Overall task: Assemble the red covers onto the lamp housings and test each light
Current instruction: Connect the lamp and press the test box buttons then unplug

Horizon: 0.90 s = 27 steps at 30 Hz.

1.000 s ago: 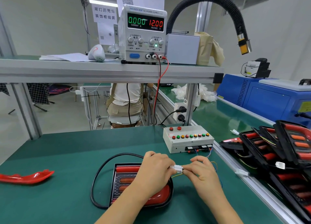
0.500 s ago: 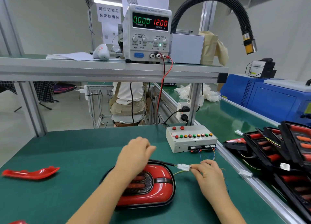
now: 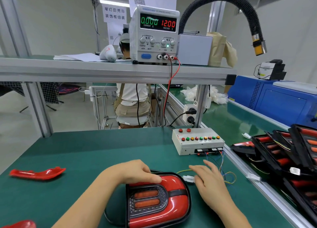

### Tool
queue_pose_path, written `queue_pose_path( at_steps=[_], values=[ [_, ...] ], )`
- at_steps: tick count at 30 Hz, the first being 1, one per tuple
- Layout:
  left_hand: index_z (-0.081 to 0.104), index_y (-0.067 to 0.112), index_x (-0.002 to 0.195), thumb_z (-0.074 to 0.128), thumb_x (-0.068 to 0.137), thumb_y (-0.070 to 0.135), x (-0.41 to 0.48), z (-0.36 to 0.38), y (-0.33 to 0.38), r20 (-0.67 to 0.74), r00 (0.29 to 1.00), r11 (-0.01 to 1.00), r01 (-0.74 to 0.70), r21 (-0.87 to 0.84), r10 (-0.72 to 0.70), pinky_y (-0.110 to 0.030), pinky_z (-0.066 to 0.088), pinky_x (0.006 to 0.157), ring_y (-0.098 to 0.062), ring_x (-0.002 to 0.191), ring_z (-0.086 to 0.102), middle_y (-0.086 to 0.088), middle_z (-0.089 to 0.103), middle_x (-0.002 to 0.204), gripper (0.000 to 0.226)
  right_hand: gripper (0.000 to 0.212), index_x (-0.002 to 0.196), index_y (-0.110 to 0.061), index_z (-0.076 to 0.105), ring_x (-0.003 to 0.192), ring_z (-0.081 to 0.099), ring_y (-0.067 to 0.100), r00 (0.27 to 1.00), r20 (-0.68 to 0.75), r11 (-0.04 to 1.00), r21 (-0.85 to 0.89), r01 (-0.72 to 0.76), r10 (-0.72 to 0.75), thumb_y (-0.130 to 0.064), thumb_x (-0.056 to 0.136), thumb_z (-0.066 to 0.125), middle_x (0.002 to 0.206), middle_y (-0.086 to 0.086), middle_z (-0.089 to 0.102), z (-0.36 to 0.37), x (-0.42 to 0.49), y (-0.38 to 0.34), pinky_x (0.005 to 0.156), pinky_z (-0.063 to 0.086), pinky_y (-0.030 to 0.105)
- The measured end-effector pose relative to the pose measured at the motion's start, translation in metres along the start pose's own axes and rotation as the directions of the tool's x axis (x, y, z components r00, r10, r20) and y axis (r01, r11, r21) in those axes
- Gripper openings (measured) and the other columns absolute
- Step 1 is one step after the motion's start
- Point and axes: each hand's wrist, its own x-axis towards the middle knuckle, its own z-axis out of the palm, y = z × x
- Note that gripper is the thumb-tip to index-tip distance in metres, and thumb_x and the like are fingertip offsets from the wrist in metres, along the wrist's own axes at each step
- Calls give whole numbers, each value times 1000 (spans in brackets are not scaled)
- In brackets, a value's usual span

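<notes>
The lamp lies face up at my 6 o'clock, my left hand curled on its far edge. My right hand, fingers spread, lies beside the white plug. At 12 o'clock, the supply reads 0.000 CURRENT, 12.00 VOLTAGE.

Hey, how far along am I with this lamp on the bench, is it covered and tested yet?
Done: the red cover sits on the lamp, and its white connector looks joined to the tester wires. In hand: left hand rests on the lamp, right hand open by the connector. Left: the test itself; the power supply reads zero current. Uncovered housings wait at right, and a spare red cover at left.
</notes>
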Motion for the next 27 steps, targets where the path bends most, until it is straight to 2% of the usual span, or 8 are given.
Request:
queue_pose_path(
  at_steps=[2,8,10,12,15,18,23,27],
  values=[
    [59,24,72,53,68,80,-1,6,1,13,1000,999,-12,-30,12,-25,40,63,-6,65,52,12,58,73,56,38,137,-41,48,145,13,10,996,78,998,-37,50,-47,-32,102,40,138,-27,45,3,-2,-3,119,11,31],
    [60,23,74,59,69,75,-11,13,-12,-141,988,929,0,-369,-56,-24,43,65,-4,66,59,13,64,73,52,34,131,-46,50,146,12,8,986,169,996,-87,12,3,-50,98,42,136,-32,46,5,-3,2,118,10,30],
    [63,15,88,64,71,70,-13,15,-18,-188,976,812,-18,-584,-113,-30,52,78,-15,78,68,1,72,86,57,30,121,-43,57,145,15,7,989,146,997,-81,-7,19,-53,95,46,130,-31,50,5,-4,2,117,12,29],
    [60,6,105,68,76,62,-16,18,-21,-174,970,611,-34,-791,-171,-44,55,88,-29,89,71,-11,74,96,63,22,106,-41,60,143,19,7,990,136,997,-74,-34,44,-54,93,49,124,-29,55,5,-4,1,116,15,29],
    [63,4,110,64,82,53,-17,31,-21,-156,950,363,-50,-930,-271,-46,56,86,-32,88,72,-15,74,95,56,14,87,-40,58,140,24,8,989,131,996,-70,-61,70,-52,91,53,111,-28,60,3,-2,1,113,19,30],
    [66,4,106,64,85,49,-15,47,-22,-145,888,201,-61,-978,-436,-48,57,83,-33,84,72,-16,74,89,50,16,82,-39,57,138,27,7,990,129,995,-84,-50,60,-52,91,53,105,-29,60,2,-2,3,112,22,30],
    [63,6,107,59,90,45,-16,55,-17,-157,839,192,-64,-979,-521,-31,55,55,-22,67,72,-11,75,81,43,16,81,-40,56,137,29,8,991,124,995,-94,-38,49,-52,91,53,104,-25,61,1,-2,3,110,22,29],
    [56,12,117,45,95,52,-17,56,-15,-172,846,285,-25,-958,-505,-35,58,65,-24,84,71,-10,72,100,48,17,78,-40,55,137,30,9,991,121,995,-87,-51,62,-51,91,55,104,-23,62,0,-2,1,109,22,29]
  ],
)
